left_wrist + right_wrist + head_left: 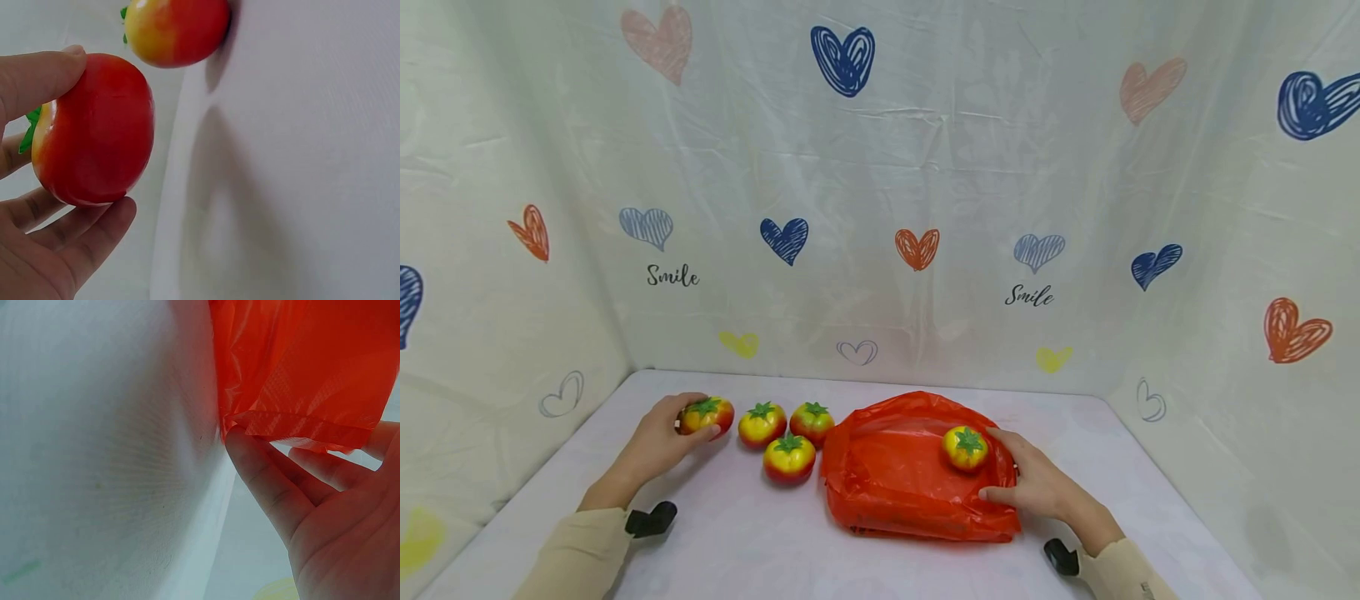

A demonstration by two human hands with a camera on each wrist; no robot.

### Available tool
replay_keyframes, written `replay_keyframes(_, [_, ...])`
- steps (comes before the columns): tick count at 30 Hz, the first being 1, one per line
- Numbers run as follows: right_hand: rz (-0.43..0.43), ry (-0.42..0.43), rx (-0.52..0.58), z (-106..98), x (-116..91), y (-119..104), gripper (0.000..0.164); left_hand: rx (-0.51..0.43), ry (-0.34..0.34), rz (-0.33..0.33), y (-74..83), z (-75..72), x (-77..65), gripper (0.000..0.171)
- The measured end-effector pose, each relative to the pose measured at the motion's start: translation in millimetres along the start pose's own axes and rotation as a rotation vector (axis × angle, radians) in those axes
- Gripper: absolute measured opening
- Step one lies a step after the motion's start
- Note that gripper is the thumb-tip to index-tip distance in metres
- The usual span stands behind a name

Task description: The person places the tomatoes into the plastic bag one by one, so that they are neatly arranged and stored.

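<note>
On the left, my left hand holds a shiny red-and-yellow tomato with a green leafy top. Its thumb lies on one side and its fingertips on the other; a shadow falls on the table apart from the fruit. My right hand is at the right end of a red plastic bag. Its fingers are fairly straight along the bag's edge, and its thumb lies over the bag's near right side, partly hidden by plastic in the right wrist view. Close beside that hand, another tomato rests in the bag's mouth.
Between my left hand and the bag stand three more tomatoes: one on the left, one nearer me and one beside the bag. The white table ends at a pale curtain printed with hearts.
</note>
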State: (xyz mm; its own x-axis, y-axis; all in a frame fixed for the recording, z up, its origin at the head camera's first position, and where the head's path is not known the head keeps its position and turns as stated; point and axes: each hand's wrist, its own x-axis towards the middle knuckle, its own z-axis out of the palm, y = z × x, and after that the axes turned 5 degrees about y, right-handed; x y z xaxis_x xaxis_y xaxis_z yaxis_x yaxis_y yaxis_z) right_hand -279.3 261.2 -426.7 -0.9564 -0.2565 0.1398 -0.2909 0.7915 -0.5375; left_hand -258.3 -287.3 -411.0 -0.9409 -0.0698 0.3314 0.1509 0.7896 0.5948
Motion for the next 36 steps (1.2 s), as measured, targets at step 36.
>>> replay_keyframes(36, [0.012,-0.006,-0.005,1.8,1.6,3.3,0.097,0.007,0.071,0.259,45.5,5.6,-3.8,0.056])
